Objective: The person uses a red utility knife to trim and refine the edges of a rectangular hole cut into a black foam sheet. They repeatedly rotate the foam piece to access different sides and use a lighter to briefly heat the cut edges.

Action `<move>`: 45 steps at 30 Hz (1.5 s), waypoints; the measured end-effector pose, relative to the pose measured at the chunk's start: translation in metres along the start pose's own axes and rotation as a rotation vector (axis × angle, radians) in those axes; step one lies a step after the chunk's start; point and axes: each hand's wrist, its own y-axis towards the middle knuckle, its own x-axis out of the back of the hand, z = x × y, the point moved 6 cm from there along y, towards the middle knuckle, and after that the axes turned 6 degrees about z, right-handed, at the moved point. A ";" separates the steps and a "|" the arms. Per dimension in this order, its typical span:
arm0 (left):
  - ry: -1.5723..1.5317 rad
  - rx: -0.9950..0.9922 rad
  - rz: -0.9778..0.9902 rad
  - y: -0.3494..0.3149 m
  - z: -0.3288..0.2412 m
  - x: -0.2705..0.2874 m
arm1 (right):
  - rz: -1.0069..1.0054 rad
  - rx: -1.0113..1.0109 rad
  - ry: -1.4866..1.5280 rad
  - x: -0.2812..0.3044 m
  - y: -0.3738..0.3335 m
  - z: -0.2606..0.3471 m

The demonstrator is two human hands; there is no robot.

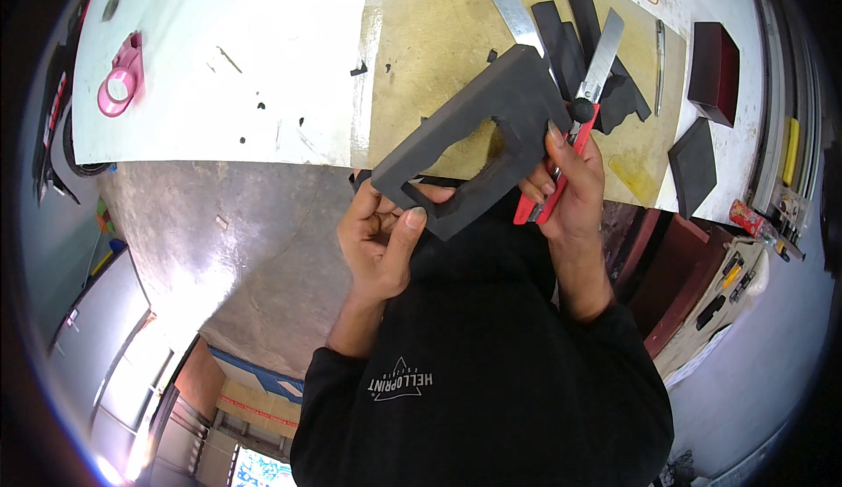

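Left hand [379,234]: closed on the near left end of foam block [524,92]
Right hand [572,175]: curled around red-handled cutter [588,125], thumb at foam block's right edge
Foam block: slanted between both hands, over near edge of surface [298,22], holed through the middle
Dark strips [570,55]: overlapping, just beyond foam block's right end
Pink tape dispenser [123,83]: well left of foam block

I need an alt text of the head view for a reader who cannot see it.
A person's left hand holds one end of a black block with an irregular opening; the right hand, gripping a red-handled cutter knife, is at the other end. On the table beyond lie dark pieces and, far left, a pink tape dispenser.
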 end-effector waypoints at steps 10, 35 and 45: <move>-0.085 -0.119 0.044 0.008 -0.005 0.006 | 0.010 0.212 -0.266 -0.007 -0.010 0.005; 0.027 -0.183 -0.231 0.013 -0.011 0.004 | -0.099 0.156 -0.285 -0.003 -0.012 -0.008; 0.948 -0.423 0.078 0.018 -0.058 -0.021 | -0.089 0.167 -0.349 -0.005 -0.012 -0.005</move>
